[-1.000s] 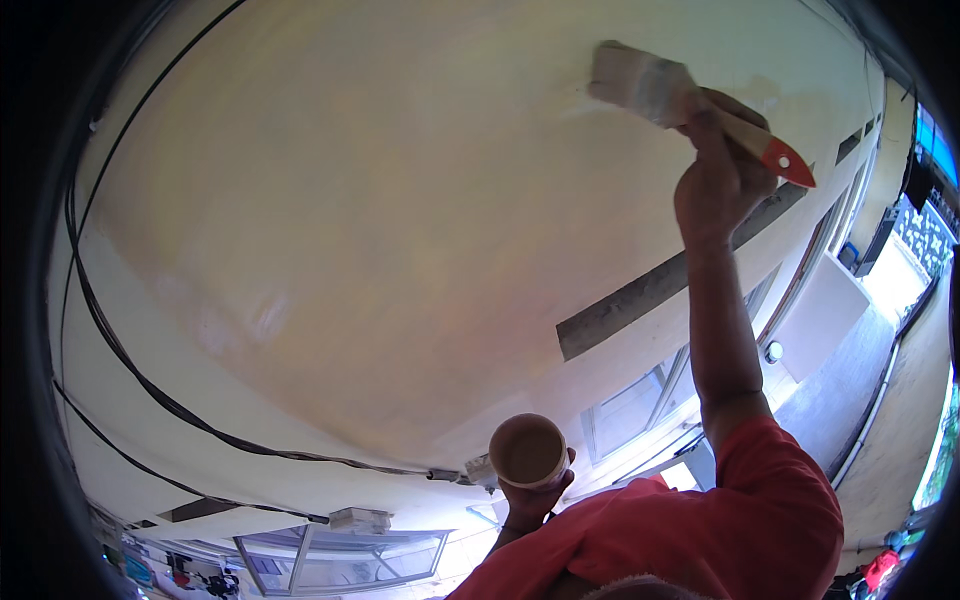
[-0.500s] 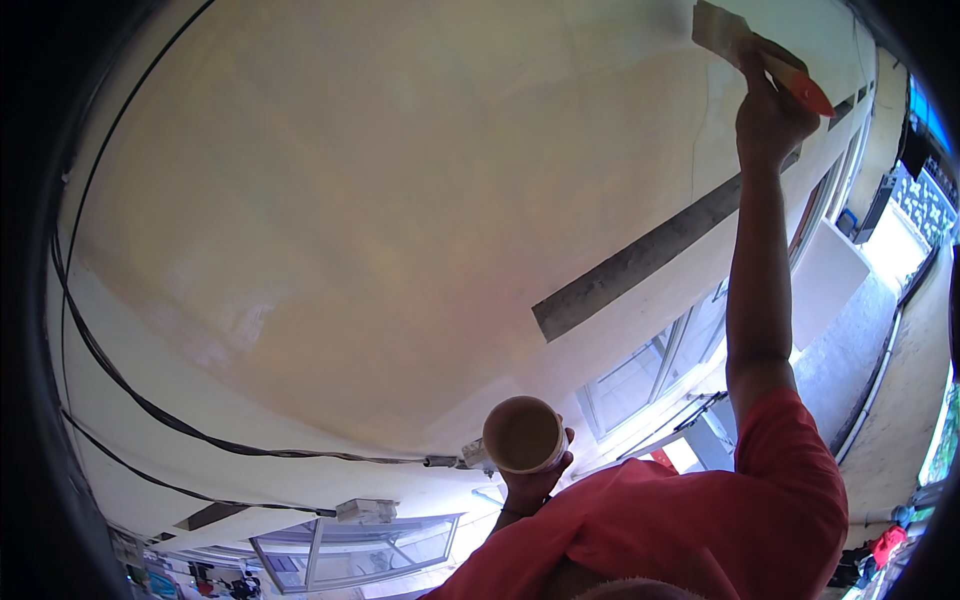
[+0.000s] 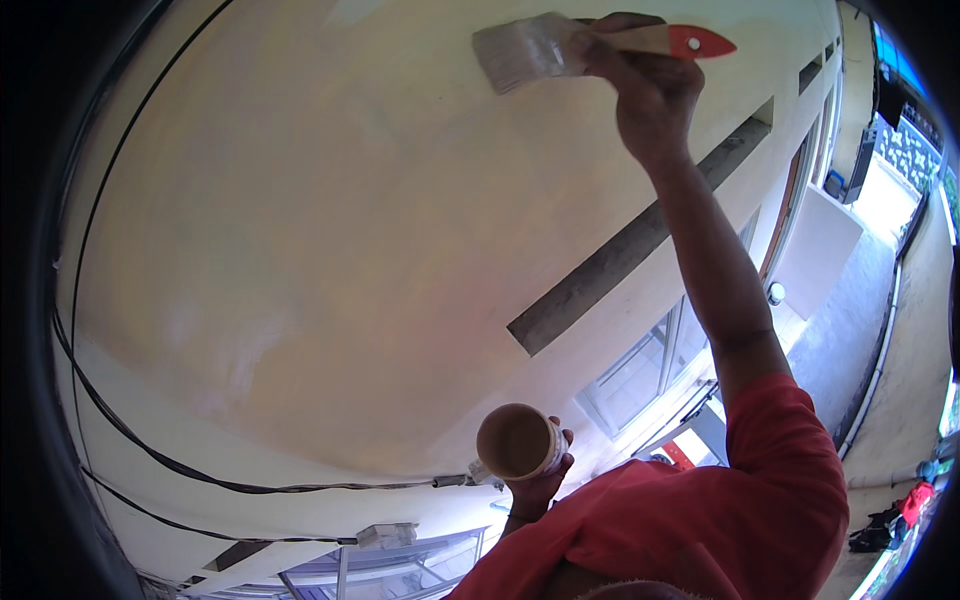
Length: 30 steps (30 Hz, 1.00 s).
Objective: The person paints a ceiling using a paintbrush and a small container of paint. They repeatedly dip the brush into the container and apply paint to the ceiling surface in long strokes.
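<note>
A wide flat paintbrush [image 3: 532, 52] with pale, paint-coated bristles and a red-tipped wooden handle lies sideways at the wall high in the picture. My right hand [image 3: 655, 95] is closed round it near the base of the handle, arm stretched up. Its bristles point left and appear to be against the cream wall [image 3: 330, 230]; exact contact is hard to tell. Low in the middle, my left hand [image 3: 542, 487] grips a round tub [image 3: 516, 443] from its right side and beneath. The tub's mouth faces the camera, and its inside looks brownish.
A long dark recessed slot [image 3: 610, 270] runs diagonally across the wall beneath my right arm. Black cables [image 3: 250, 488] hang along the left and lower wall, ending near small boxes [image 3: 387, 537]. Windows [image 3: 640, 360] and a walkway [image 3: 850, 330] lie lower right.
My right hand has swept the paintbrush left across the upper wall, and the brush has turned so its handle lies nearly level. The tub in my left hand has barely shifted.
</note>
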### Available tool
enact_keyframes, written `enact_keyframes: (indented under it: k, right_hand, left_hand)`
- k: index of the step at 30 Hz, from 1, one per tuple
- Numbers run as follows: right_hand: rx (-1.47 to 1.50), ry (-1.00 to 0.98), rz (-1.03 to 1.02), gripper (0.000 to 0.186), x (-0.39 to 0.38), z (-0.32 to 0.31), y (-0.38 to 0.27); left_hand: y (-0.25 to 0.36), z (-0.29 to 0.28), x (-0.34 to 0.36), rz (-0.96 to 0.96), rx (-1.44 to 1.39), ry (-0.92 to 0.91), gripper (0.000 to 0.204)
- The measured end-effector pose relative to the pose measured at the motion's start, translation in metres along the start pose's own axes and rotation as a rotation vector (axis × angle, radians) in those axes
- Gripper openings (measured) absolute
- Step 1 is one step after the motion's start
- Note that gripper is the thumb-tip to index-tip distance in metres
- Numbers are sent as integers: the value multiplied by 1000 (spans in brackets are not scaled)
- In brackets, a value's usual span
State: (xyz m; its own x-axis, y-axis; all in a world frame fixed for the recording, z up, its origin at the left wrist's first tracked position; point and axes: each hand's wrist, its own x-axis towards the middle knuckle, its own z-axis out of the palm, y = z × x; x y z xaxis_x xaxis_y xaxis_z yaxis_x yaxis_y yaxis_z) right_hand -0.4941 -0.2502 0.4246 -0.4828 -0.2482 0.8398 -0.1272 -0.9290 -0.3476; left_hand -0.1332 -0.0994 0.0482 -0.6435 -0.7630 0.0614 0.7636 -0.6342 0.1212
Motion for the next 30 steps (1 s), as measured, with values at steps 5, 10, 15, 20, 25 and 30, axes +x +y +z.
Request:
enact_keyframes:
  k: [5, 10, 15, 20, 25, 30]
  right_hand:
    - [-74, 321, -170, 22, 89, -133, 54]
    - [-787, 345, -348, 16, 85, -135, 60]
    - [-859, -32, -736, 21, 7, -28, 29]
    - [-173, -233, -533, 21, -21, -7, -4]
    - [-41, 101, -59, 22, 57, -93, 40]
    - [-579, 338, -303, 19, 107, -146, 56]
  left_hand:
    - [-2, -2, 0, 1, -21, 11, 69]
    - [-8, 0, 4, -1, -47, 9, 69]
    - [-10, 9, 14, 4, -15, 92, 78]
    - [-9, 12, 16, -20, -5, 87, 75]
    - [-9, 12, 20, -47, -20, 97, 73]
    - [-9, 12, 15, -79, -38, 32, 67]
